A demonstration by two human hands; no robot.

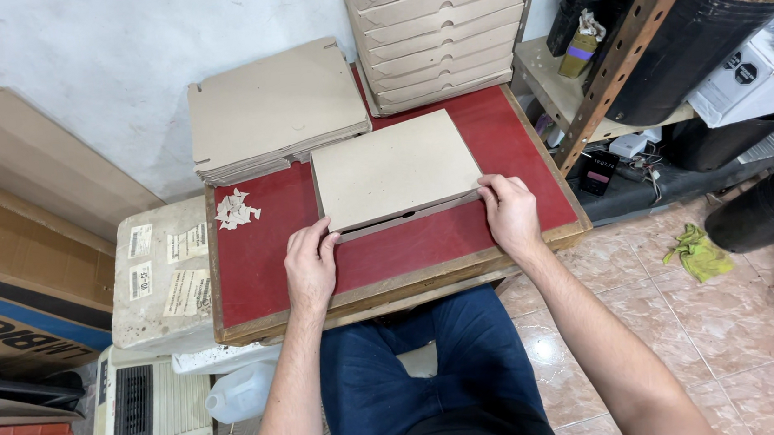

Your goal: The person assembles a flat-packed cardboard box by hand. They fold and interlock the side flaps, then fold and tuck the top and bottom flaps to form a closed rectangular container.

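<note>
Pinkish floor tiles (696, 330) and a rough white wall (94, 66) frame a small red-topped board (271, 284) with a worn wooden edge, which lies across the lap of a seated person in blue jeans (392, 376). On the board lies a flat folded cardboard box (392, 166), pale brown, with its front flap facing the person. The left hand (310, 269) rests at the box's near left corner, fingers curled and fingertips pressed against the front edge; it pinches the flap rather than gripping the whole box. The right hand (510, 214) is at the near right corner, fingers bent down over the edge and thumb tucked below, holding that corner in a light, mostly closed grasp. Behind the box, at the board's far left, sits a stack of flat cardboard sheets (275, 106), and further back a tall pile of finished boxes (440, 26) leans against the wall. A little heap of cardboard scraps (235, 209) lies on the red surface left of the box. Beside the board on the left is a white foam block (161, 275) with paper labels. On the right stand a rusty metal rack (619, 48), a black plant pot (697, 32) and a green rag (700, 253) on the floor.
</note>
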